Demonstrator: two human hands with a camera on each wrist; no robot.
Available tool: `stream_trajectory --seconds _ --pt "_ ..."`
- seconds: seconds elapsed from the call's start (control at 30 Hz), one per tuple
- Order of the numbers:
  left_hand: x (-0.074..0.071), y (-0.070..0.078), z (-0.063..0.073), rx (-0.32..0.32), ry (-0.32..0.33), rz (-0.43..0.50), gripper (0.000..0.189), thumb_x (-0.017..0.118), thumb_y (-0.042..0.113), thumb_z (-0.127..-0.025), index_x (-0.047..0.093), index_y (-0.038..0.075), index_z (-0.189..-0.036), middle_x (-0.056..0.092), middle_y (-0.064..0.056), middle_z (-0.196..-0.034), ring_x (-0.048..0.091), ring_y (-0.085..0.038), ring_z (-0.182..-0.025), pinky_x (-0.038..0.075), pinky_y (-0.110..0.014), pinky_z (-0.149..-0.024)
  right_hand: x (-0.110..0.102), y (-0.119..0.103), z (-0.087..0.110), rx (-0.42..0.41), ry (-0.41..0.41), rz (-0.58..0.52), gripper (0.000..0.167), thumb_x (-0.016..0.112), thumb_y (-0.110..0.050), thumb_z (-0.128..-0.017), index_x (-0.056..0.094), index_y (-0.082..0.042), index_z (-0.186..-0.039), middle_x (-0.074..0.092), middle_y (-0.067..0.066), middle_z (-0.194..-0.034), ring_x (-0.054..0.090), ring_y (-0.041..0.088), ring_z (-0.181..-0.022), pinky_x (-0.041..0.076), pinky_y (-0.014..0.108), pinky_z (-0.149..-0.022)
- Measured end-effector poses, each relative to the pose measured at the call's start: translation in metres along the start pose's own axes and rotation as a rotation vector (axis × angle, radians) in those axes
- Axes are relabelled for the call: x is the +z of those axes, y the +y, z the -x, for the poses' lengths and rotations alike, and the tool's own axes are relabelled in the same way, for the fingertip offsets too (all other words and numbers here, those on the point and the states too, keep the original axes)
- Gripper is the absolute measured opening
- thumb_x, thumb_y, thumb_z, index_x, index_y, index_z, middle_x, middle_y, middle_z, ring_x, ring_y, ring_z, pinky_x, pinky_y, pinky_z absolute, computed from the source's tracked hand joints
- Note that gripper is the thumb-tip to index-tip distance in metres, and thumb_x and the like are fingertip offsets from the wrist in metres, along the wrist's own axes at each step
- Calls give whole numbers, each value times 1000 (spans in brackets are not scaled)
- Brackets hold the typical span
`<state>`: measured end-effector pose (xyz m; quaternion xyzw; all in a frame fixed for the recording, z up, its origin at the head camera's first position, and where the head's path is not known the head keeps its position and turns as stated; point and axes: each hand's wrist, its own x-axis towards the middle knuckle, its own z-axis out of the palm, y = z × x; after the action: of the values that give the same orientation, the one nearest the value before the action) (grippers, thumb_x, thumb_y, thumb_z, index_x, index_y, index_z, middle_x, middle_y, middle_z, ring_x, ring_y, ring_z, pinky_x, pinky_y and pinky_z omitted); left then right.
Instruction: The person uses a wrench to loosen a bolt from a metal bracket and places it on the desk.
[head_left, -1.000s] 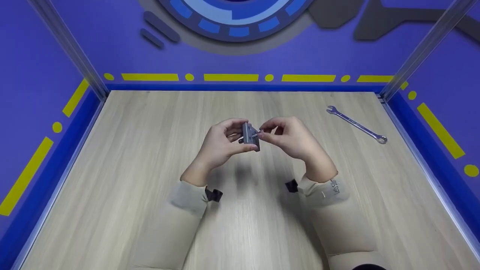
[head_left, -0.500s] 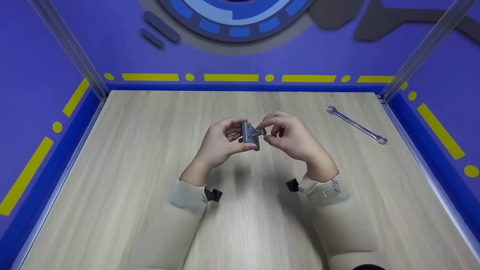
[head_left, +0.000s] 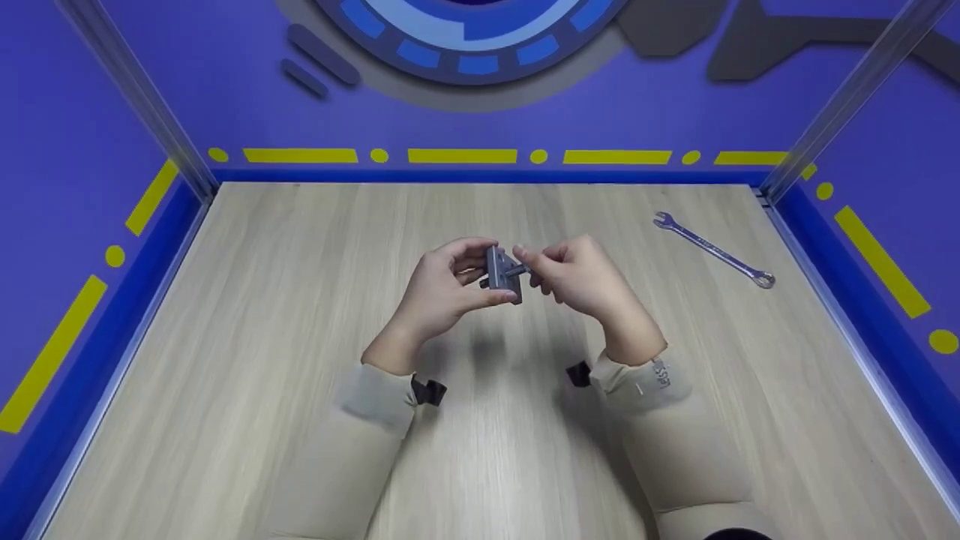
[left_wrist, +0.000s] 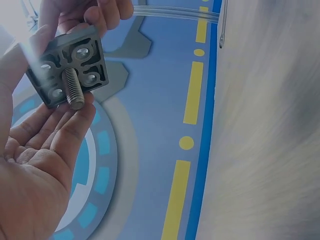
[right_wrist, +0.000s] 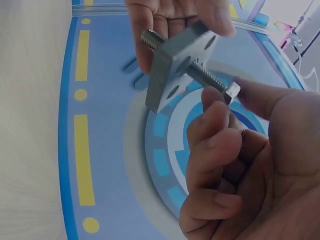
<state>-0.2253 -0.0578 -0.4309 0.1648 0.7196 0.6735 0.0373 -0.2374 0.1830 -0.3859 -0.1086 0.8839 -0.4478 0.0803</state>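
Above the middle of the table, my left hand (head_left: 436, 291) holds a small square grey plate (right_wrist: 165, 75) by its edges, between thumb and fingers. A threaded bolt (right_wrist: 205, 77) passes through the plate's centre. Its end sticks out of the ribbed face, as the left wrist view shows, with several holes around it. My right hand (head_left: 585, 279) pinches the bolt's hex head (right_wrist: 231, 92) between thumb and curled index finger. A length of thread shows between plate and head, so the two stand apart.
A combination wrench (head_left: 712, 249) lies on the wooden table (head_left: 262, 337) at the far right. Blue panels (head_left: 480, 120) with yellow marks wall the table at the back and both sides. Black wrist cameras (head_left: 429, 391) sit by both cuffs.
Half a second ago the right fingers were spread around the bolt head; now they pinch it, with the thumb swung up and forward. The left hand and plate have hardly moved.
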Motion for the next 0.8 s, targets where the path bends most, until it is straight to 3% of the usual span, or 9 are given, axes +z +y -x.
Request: stream_trajectory --seconds 0.13,0.3,0.43,0.6,0.8 --pt "0 0 0 -5 4 1 80 104 11 -81 66 1 -151 75 -15 -142 75 -28 -138 62 -24 -119 -1 1 0 -54 0 22 39 76 -42 -109 83 -10 -88 66 -3 -72 58 14 -63 47 23 -54" --pt "-1 -1 0 -13 10 -11 79 105 12 -81 68 3 -150 76 -13 -142 74 -27 -138 62 -24 -119 -5 2 2 -144 -12 30 17 84 -25 -102 86 -9 -109 74 3 -91 59 17 -73 47 22 -59" --pt "-1 -2 1 -11 7 -3 80 105 12 -81 67 2 -151 76 -14 -141 75 -27 -137 62 -25 -120 -6 1 5 -223 -20 33 19 85 -12 -99 85 -8 -117 77 9 -105 60 18 -75 48 21 -60" --pt "-2 -1 1 -6 14 13 77 104 11 -82 67 2 -150 76 -14 -141 75 -27 -137 62 -26 -119 -5 0 7 -335 3 23 24 83 3 -95 85 -7 -117 78 12 -123 63 17 -83 53 20 -71" --pt "-1 1 2 -5 15 23 78 103 9 -83 66 1 -151 75 -15 -144 74 -28 -139 62 -26 -119 -6 2 6 -352 16 1 25 86 0 -95 85 -7 -119 77 12 -124 62 15 -83 51 18 -71"
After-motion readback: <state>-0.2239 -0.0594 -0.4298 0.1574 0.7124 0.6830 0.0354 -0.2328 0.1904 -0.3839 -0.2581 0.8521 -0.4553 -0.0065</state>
